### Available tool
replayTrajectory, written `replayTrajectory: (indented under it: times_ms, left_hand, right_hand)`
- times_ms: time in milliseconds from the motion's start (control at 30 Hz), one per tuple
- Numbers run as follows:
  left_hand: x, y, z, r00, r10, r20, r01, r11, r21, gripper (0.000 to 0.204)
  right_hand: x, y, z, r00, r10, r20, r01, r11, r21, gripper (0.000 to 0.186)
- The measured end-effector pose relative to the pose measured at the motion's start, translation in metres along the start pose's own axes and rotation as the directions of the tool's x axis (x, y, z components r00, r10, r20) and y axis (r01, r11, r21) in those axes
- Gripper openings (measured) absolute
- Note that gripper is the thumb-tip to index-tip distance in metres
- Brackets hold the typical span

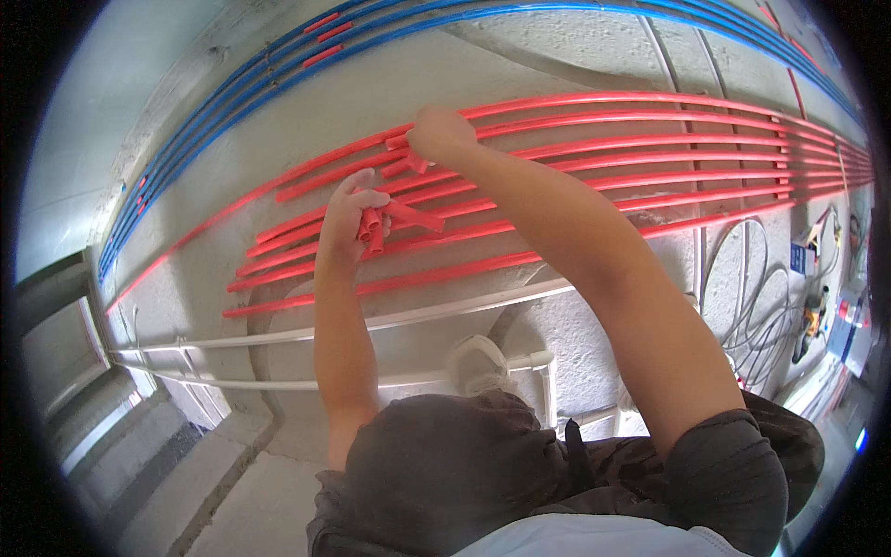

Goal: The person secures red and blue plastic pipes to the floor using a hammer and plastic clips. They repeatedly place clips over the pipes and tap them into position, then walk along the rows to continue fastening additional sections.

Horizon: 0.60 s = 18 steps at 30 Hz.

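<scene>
Blue pipes (pixel 371 39) are arcing from the far left along the top. Rising nearly upright, the left forearm is leading to the left hand (pixel 347 215), which is gripping a bundle of short red tubes (pixel 418 217), thumb lying above them, one tube jutting rightward over the long red pipes (pixel 650 140). Just up and right, the right hand (pixel 443 136) is curling its fingers downward at the upper pipes, its arm slanting in from lower right; whether it is gripping the red piece (pixel 417 161) beneath, I cannot tell. Grey cable (pixel 763 320) is lying in loops farther right.
</scene>
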<state>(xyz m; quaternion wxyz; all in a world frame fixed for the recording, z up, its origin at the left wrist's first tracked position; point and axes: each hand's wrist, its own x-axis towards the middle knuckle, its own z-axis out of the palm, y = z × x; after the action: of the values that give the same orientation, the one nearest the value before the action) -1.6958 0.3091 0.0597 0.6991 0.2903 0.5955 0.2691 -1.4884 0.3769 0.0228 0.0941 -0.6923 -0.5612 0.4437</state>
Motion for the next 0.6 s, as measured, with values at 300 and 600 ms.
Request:
replayTrajectory:
  times_ms: [300, 600]
  left_hand:
    - [0.01, -0.002, 0.02, 0.997, 0.044, 0.068, -0.052, 0.991, 0.123, 0.088]
    - [-0.012, -0.025, -0.039, 0.984, 0.141, -0.11, -0.156, 0.977, -0.144, 0.033]
  right_hand:
    - [0.003, -0.013, 0.002, 0.996, -0.086, 0.026, 0.089, 0.971, -0.221, 0.026]
    - [-0.029, 0.029, -0.03, 0.988, 0.007, 0.155, -0.07, 0.911, 0.405, 0.025]
